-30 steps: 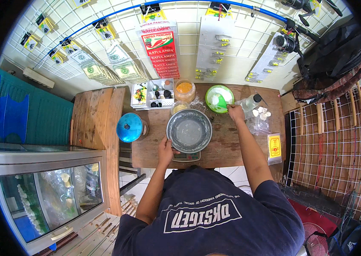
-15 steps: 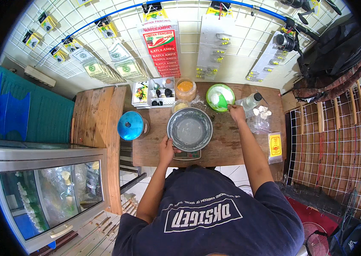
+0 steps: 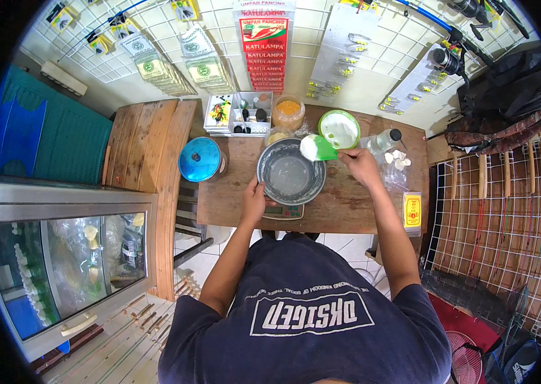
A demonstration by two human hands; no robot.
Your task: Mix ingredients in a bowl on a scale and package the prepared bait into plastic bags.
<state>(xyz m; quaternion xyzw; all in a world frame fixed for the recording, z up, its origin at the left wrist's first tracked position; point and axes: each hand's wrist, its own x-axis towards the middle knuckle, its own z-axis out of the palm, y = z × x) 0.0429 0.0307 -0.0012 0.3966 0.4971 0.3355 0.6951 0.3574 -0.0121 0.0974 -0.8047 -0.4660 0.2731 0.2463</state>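
A grey basin (image 3: 292, 200), dusted inside with white powder, sits on a digital scale (image 3: 291, 211) at the table's middle. My left hand (image 3: 254, 201) grips its left rim. Between the fingers of my right hand (image 3: 359, 166) is a green scoop (image 3: 327, 150) heaped with white powder (image 3: 309, 147). The scoop's loaded end hangs over the basin's far right rim. Just behind it stands a light green bowl (image 3: 357, 134) of white powder. Part of the scale is hidden under the basin.
Along the table's back are a white organiser box (image 3: 218, 132) with small bottles and a tub of orange powder (image 3: 289, 110). A blue-lidded container (image 3: 199, 159) stands left. A bottle (image 3: 385, 138), white chunks (image 3: 398, 160) in plastic and a yellow packet (image 3: 412, 210) lie right.
My right hand has lifted the green scoop, loaded with powder, out of the bowl and over the basin's rim. My left hand stays on the basin. The view has shifted.
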